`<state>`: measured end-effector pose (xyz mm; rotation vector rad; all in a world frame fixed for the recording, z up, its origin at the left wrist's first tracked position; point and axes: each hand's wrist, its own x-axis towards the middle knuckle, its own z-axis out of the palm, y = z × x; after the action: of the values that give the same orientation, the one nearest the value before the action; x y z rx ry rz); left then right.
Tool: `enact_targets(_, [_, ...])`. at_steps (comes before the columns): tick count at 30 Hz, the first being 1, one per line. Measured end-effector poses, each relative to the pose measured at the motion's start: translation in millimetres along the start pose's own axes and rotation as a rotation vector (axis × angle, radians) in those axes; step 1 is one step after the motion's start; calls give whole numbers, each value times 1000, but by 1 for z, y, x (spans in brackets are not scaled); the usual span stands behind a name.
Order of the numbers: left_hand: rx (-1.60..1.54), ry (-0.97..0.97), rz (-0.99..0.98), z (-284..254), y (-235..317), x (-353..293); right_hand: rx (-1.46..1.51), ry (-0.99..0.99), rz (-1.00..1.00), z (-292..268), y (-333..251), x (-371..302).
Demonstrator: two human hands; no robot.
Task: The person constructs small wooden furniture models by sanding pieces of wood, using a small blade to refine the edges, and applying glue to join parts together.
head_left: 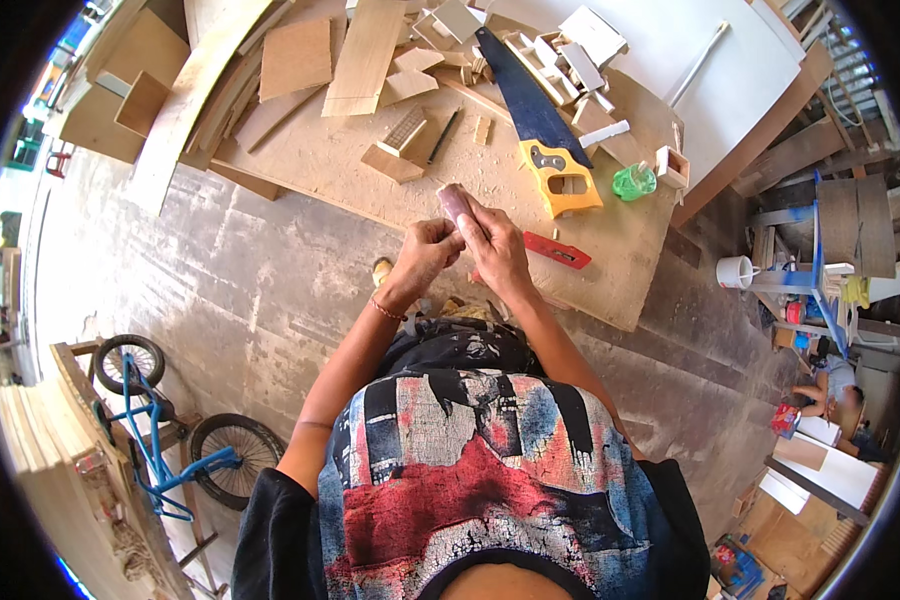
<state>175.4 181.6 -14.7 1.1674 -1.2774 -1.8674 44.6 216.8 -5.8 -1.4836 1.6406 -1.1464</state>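
Observation:
My right hand (494,249) is closed round a short reddish-brown piece (454,203), which looks like sandpaper folded over a small block; a pale end shows at its top. Close against it, my left hand (424,258) has its fingers curled and pinched together, and what they hold is hidden. Both hands are held up just off the workbench's near edge (370,205). To their right on the bench lie a red flat tool (557,250) and a handsaw with a yellow handle (560,182). Beyond them are a dark pencil (444,137) and a small wooden block (403,131).
Wood offcuts (296,60) and small wooden box parts (580,60) crowd the bench's far side. A green plastic container (634,182) stands at its right. A blue bicycle (155,440) is at the lower left. Another person (832,392) sits far right.

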Motion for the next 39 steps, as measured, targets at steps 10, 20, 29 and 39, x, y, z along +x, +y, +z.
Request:
enact_targets(10, [27, 4, -13, -1, -4, 2, -59, -4, -8, 0, 4, 0])
enact_targets(20, [-73, -16, -65, 0, -3, 1, -10, -29, 89, -2, 6, -1])
enact_targets(29, [-128, 11, -63, -5, 0, 3, -18, -42, 54, -1, 13, -10])
enact_targets(39, [-121, -20, -62, -7, 0, 7, -41, -29, 78, -6, 7, -8])
